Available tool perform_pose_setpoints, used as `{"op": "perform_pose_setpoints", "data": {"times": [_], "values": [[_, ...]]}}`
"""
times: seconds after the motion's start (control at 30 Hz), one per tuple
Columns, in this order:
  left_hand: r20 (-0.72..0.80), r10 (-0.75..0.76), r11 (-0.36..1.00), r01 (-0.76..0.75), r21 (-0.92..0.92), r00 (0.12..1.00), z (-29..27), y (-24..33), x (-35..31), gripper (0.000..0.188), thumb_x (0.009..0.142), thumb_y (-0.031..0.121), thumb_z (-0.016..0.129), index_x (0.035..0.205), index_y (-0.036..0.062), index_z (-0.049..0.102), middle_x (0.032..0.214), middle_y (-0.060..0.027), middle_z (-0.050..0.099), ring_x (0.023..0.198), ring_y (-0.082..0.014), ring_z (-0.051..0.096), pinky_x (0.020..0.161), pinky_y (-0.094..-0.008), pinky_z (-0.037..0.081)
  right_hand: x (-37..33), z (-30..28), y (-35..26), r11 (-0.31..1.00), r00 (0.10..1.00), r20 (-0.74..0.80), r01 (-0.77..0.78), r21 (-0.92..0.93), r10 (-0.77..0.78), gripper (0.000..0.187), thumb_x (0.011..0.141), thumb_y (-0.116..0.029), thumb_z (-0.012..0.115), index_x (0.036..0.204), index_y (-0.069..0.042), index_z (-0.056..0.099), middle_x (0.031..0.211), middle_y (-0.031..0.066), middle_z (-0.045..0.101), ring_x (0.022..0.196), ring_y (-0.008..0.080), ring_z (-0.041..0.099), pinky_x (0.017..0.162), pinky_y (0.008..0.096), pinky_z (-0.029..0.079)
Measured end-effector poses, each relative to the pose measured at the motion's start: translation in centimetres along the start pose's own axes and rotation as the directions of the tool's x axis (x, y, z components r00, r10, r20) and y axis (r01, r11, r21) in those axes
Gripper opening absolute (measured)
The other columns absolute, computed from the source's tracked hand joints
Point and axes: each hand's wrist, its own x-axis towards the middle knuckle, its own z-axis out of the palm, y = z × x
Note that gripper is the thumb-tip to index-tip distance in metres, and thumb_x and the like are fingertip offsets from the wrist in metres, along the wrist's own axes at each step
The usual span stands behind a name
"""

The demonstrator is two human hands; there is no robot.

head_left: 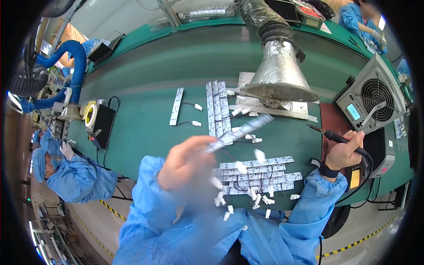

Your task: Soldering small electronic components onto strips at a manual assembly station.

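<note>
My left hand (187, 159) grips one end of a narrow LED circuit strip (249, 129), raised at a slant over the bench; hand and strip are slightly blurred. White connectors on thin wires hang close beneath it. In my right hand (342, 152) a soldering iron (333, 136) is held like a pen, its tip pointing left, apart from the strip. Several similar strips (260, 171) lie in a stack near my body, with white plugs (256, 198) at the near edge. More strips (216, 108) stand side by side further off, and a single strip (177, 106) lies left of them.
A metal fume hood (282, 70) hangs over the green bench (145, 119). At the right sit a fan unit (371, 97) and a soldering station (382, 154) with its cable. A black box with a yellow reel (98, 121) stands left. Co-workers (73, 174) sit left and far right.
</note>
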Motion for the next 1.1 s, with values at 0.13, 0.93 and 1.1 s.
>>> {"op": "perform_pose_setpoints", "data": {"times": [0.13,0.93,1.1], "values": [[-0.519,0.19,0.977,-0.108,0.185,0.833,-0.8,-2.1,-0.3,0.034,0.096,0.011,0.053,0.127,-0.0012,0.052,0.094,-0.006,0.066,0.085,-0.0106,0.06,0.073,-0.0245,0.048,-0.1,0.4,-0.3,0.998,0.999,0.047,-0.005,0.057,0.003,0.041,0.1,-0.019,0.048,0.061,-0.003,0.046,0.061,0.0012,0.046,0.058,0.0102,0.043,0.054,0.0242,0.035],[-0.37,0.304,0.71,0.051,0.703,0.878,0.2,-4.8,4.4,0.034,0.085,0.015,0.063,0.116,0.0027,0.059,0.103,-0.0097,0.059,0.078,-0.0236,0.062,0.071,-0.0348,0.05,-0.3,0.2,-0.4,0.993,0.991,0.096,-0.101,0.061,0.095,0.041,0.1,-0.018,0.048,0.062,-0.002,0.046,0.06,0.0019,0.046,0.058,0.0097,0.044,0.058,0.0249,0.036],[-0.403,0.595,0.4,0.178,0.899,0.695,-4.4,-5.3,6.1,0.032,0.086,0.02,0.064,0.114,0.0044,0.06,0.102,-0.0096,0.06,0.085,-0.0263,0.061,0.073,-0.036,0.05,-0.3,0.3,-0.5,0.991,0.991,0.092,-0.102,0.081,0.095,0.041,0.099,-0.017,0.049,0.062,-0.002,0.047,0.06,0.0018,0.046,0.058,0.0094,0.043,0.057,0.0241,0.036]]}}
